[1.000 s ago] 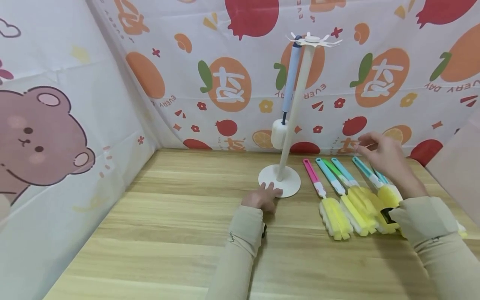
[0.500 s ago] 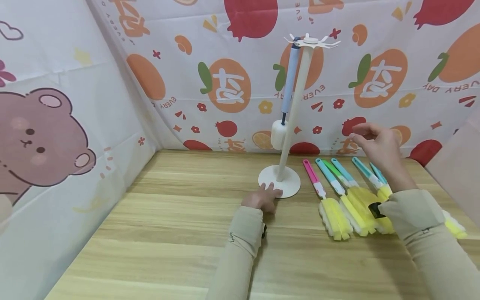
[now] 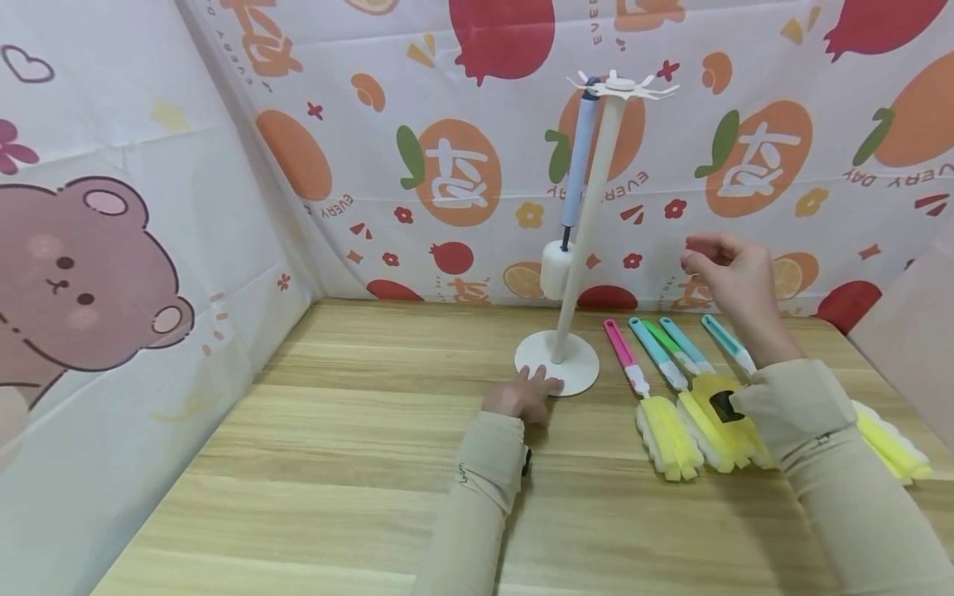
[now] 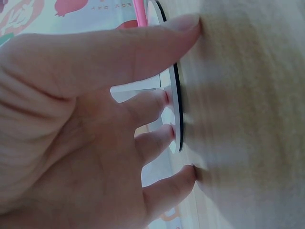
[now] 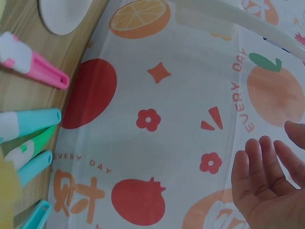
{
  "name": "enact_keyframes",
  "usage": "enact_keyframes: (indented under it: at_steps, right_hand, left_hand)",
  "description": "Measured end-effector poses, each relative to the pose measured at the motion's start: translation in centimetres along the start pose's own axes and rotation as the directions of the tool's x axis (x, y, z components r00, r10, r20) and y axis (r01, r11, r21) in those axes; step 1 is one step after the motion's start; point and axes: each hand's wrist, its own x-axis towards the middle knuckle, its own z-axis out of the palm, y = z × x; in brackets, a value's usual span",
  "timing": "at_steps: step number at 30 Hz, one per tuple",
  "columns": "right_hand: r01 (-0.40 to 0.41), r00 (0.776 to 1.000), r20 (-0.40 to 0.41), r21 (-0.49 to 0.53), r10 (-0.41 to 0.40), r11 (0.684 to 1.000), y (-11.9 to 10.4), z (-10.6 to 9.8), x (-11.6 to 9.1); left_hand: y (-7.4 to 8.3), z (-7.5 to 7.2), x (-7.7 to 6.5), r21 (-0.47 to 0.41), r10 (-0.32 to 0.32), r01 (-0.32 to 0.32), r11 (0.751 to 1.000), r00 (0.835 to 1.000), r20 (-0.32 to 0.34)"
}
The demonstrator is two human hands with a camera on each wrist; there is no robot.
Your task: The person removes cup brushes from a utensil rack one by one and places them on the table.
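A white stand [image 3: 599,190] with a round base [image 3: 580,374] and a hooked top stands near the back of the table. From one hook hangs a cleaning brush [image 3: 578,161] with a pale blue handle and a white sponge head. My left hand [image 3: 520,396] rests its fingertips on the front left of the base; in the left wrist view the thumb [image 4: 109,59] and one finger reach down to the wood. My right hand [image 3: 745,285] is in the air above the brush handles, its fingers [image 5: 259,164] loosely bent with nothing between them.
Several sponge brushes lie in a row on the right: one with a pink handle [image 3: 620,346], others with turquoise handles [image 3: 656,352] and a green handle [image 3: 667,343], yellow-and-white heads toward me. Another yellow head [image 3: 890,447] shows beyond my right sleeve. A fruit-printed cloth [image 3: 455,83] hangs behind.
My right hand has moved left and slightly up over the brush handles, uncovering the sponge head at far right. My left hand stays at the stand's base.
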Motion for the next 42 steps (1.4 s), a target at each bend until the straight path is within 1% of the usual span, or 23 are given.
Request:
enact_keyframes:
  at_steps: [3,9,17,22,25,35,38,42]
  right_hand:
    - [0.013,1.000,-0.002,0.038,-0.013,0.999,-0.3,0.1,0.2]
    - [0.077,0.997,-0.024,0.116,-0.075,0.990,-0.9,0.4,0.6]
    - [0.122,0.992,-0.036,0.128,-0.119,0.984,-1.2,1.0,1.0]
    - [0.178,0.983,-0.071,0.135,-0.169,0.975,-1.5,2.0,1.6]
    - [0.201,0.979,-0.071,0.150,-0.192,0.968,-1.7,2.6,1.9]
    - [0.188,0.982,-0.042,0.177,-0.183,0.966,-2.1,3.3,2.1]
    - [0.192,0.981,-0.036,0.177,-0.188,0.965,-2.4,3.5,2.2]
    - [0.181,0.983,-0.008,0.168,-0.183,0.969,-3.1,4.1,2.7]
  left_hand:
    - [0.0,0.0,-0.1,-0.003,0.006,-0.006,1.000,1.000,0.001]
    - [0.1,0.0,-0.1,-0.008,0.006,-0.006,1.000,1.000,0.005]
    - [0.1,0.1,0.0,-0.012,0.002,-0.002,1.000,1.000,0.008]
    - [0.1,0.1,0.1,-0.009,0.001,-0.001,1.000,1.000,0.006]
    - [0.1,0.1,0.0,-0.014,-0.002,0.002,1.000,1.000,0.006]
    - [0.2,0.4,0.0,-0.014,-0.010,0.010,1.000,1.000,0.013]
    - [0.2,0.3,0.1,-0.006,-0.004,0.004,1.000,1.000,0.011]
    - [0.1,0.1,0.1,-0.007,-0.001,0.001,1.000,1.000,0.003]
